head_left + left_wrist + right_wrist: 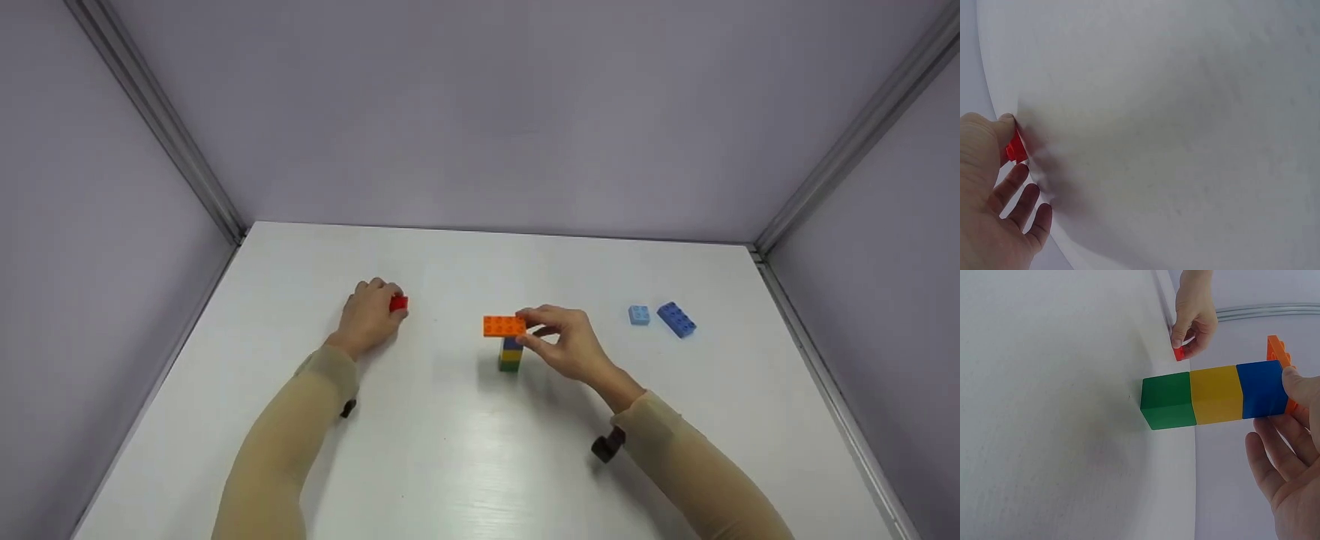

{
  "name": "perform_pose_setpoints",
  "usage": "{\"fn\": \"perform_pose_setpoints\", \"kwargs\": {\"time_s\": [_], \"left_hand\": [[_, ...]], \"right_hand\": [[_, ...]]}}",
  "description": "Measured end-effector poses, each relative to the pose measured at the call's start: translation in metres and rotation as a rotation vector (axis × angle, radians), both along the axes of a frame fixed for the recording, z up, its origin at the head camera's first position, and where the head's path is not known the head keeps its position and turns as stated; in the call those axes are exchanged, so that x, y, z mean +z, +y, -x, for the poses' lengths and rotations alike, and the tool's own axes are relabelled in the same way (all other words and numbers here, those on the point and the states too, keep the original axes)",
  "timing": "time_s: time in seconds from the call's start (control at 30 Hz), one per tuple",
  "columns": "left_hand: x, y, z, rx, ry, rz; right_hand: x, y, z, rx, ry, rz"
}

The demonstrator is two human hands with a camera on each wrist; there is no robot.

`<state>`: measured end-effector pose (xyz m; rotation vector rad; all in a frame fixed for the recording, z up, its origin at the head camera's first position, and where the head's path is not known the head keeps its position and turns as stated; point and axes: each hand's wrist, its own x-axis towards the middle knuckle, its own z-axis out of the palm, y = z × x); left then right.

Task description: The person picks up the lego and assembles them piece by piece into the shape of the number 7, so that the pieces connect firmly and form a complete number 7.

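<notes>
A stack of toy building bricks stands on the white table: a green brick at the bottom, a yellow brick in the middle and a blue brick above. Across its top lies a flat orange brick, sticking out to the left with studs up. My right hand pinches the orange brick's right end between thumb and fingers. To the left, my left hand grips a small red brick at the tabletop, thumb on one side and fingertips on the other. The hand hides part of the red brick.
On the right of the table lie a small light blue brick and a longer dark blue brick. Grey walls with metal corner rails enclose the table at the back and sides.
</notes>
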<state>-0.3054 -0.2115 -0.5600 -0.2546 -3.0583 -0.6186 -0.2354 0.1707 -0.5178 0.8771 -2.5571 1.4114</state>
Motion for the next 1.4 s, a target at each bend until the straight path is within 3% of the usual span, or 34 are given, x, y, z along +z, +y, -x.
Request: {"fn": "perform_pose_setpoints", "kwargs": {"time_s": [0.5,0.73,1.07,1.4], "left_hand": [[0.006,0.001,-0.007,-0.002,-0.034,-0.153],[0.007,0.005,-0.013,-0.015,-0.03,-0.185],[0.011,0.012,-0.022,0.0,-0.072,-0.318],[0.014,0.023,-0.03,-0.02,-0.013,-0.367]], "right_hand": [[-0.004,-0.002,-0.001,0.018,0.151,-0.018],[-0.005,-0.003,-0.002,0.009,0.139,-0.025],[-0.006,-0.003,-0.002,0.006,0.133,-0.031],[-0.007,-0.002,-0.003,0.016,0.14,-0.008]]}}
